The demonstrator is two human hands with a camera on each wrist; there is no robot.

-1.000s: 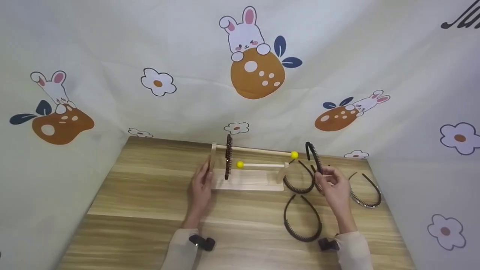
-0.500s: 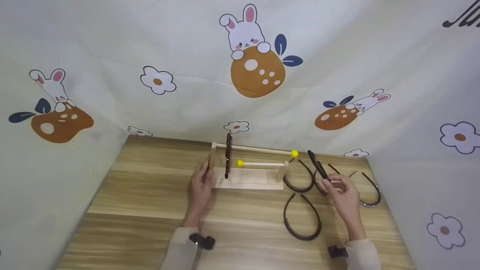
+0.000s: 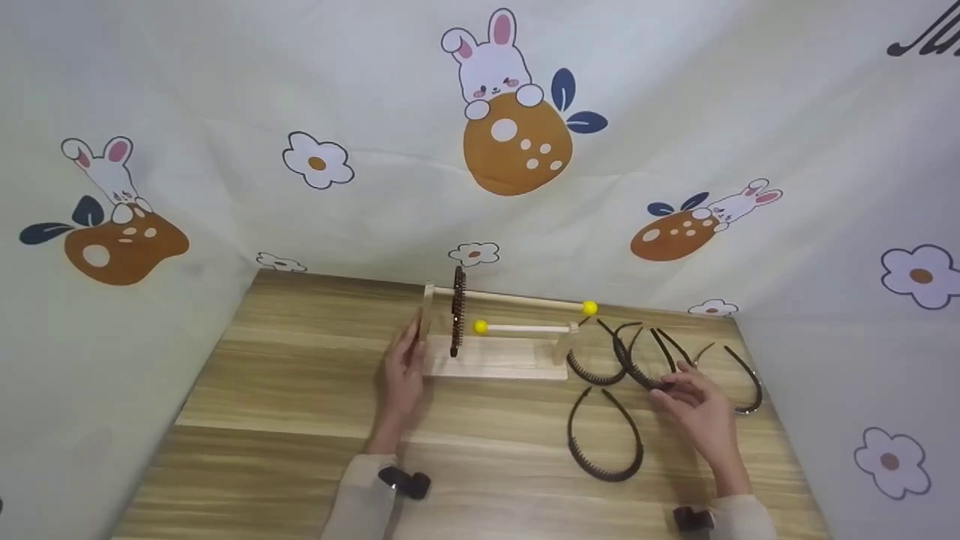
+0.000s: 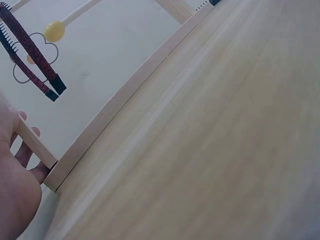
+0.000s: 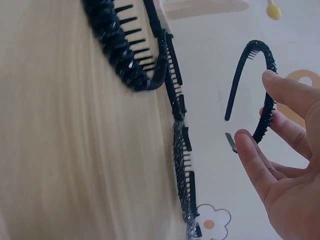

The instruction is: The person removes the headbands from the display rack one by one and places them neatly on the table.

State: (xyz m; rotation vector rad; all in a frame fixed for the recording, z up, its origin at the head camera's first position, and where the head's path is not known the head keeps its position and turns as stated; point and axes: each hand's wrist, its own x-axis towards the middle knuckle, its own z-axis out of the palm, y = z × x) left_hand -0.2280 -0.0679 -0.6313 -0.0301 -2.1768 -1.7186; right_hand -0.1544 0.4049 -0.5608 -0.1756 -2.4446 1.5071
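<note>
My left hand [image 3: 405,375] grips the left upright of a wooden rack [image 3: 495,369]; the left wrist view shows the fingers behind the upright [image 4: 37,142]. A dark reddish-brown toothed headband [image 3: 457,315] hangs on the rack's longer, higher rod near its left end. My right hand [image 3: 701,409] pinches a black headband [image 5: 235,85] between thumb and fingers, to the right of the rack. In the right wrist view this headband is raised off the table, its ends turned left. From the head view, it overlaps other headbands behind it.
Several dark toothed headbands lie right of the rack, including one in front [image 3: 606,476] and a shiny one [image 3: 756,382] at far right. Yellow balls [image 3: 589,308] cap the rods. Printed cloth walls [image 3: 360,217] border the wooden table [image 3: 300,390] behind and at both sides.
My right hand has moved right and nearer to me, lowering the black headband and turning it from nearly edge-on to show its loop. The left hand and rack stay put.
</note>
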